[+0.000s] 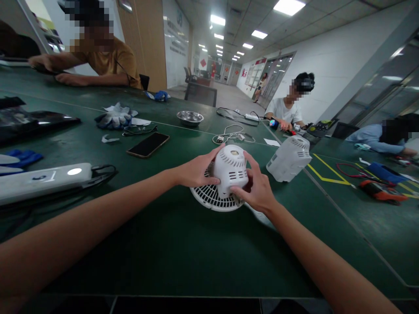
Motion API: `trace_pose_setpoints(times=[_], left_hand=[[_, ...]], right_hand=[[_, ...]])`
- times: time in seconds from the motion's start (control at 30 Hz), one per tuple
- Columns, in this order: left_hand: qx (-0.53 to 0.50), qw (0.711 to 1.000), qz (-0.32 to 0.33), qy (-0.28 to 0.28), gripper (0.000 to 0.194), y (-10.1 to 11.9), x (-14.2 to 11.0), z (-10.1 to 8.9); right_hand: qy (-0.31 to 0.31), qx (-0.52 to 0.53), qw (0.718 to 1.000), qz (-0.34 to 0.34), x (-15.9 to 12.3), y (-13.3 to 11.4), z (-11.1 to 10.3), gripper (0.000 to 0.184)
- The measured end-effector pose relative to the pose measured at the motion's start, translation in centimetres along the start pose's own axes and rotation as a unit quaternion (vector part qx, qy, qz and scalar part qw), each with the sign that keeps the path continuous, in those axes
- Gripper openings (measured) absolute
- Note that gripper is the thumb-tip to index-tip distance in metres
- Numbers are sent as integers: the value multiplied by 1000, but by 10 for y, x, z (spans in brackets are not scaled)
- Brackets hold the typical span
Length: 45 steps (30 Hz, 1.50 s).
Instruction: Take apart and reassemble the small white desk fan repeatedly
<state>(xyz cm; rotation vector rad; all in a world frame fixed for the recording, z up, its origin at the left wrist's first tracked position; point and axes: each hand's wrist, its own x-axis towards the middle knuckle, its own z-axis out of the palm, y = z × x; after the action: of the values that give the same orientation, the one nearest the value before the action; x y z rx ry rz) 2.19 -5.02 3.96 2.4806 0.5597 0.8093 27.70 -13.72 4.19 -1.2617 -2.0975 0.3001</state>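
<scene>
The big bench (203,261) is dark green, with thin pale lines (363,238) across it. Near the middle, the left grip (199,171) and the right grip (260,187) are both curled snugly around a white cap (231,168), one on each side. The cap is over a round white grate (207,198); I can't tell if the two touch. To the right is a white shell (290,160), tilted a bit. Farther back are a shiny bowl (190,118) and a pale cord (229,127). On the left lie a phone (148,145), some gloves (114,120) and a long white case (42,183). Yellow tape (337,181) marks the right part, with an orange tool (382,192) near it. Three other people (114,61) are around the bench. Behind them, the room (225,90) runs far back, with white walls (327,56), bright lights (290,6) up top and a dark chair (201,93).
</scene>
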Motion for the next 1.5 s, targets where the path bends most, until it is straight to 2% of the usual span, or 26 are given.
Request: trace_pose_setpoints(times=[0.1,0.2,0.37,0.53,0.93,1.1,1.2,1.27,1.33,1.43,1.5], left_hand=[[-41,999,24,-19,145,1,-3,5],[-31,999,29,5,154,6,-4,12],[-18,997,56,41,134,12,-4,18],[-25,998,40,45,111,11,-5,15],[-13,995,66,73,107,9,-5,16],[23,998,13,55,119,10,-3,19],[67,992,-44,93,119,15,-3,29],[92,985,-78,126,112,18,-3,35],[86,983,-73,142,104,18,-3,35],[37,988,-58,137,91,9,-5,28],[50,975,-129,174,77,-4,-8,22]], right_hand=[[-67,93,993,-10,-6,2,-3,101],[-73,138,988,1,-10,6,-3,102],[-77,172,982,25,-9,9,-2,102],[-85,162,983,9,-6,6,-5,97],[-93,116,989,-2,0,2,-9,98],[-82,65,995,-4,3,7,-13,101],[-46,8,999,-26,3,9,-11,107],[-13,-17,999,-38,3,9,-6,116],[23,-23,999,-32,3,12,1,120],[72,-9,997,6,6,23,8,111],[83,10,996,39,9,34,8,108]])
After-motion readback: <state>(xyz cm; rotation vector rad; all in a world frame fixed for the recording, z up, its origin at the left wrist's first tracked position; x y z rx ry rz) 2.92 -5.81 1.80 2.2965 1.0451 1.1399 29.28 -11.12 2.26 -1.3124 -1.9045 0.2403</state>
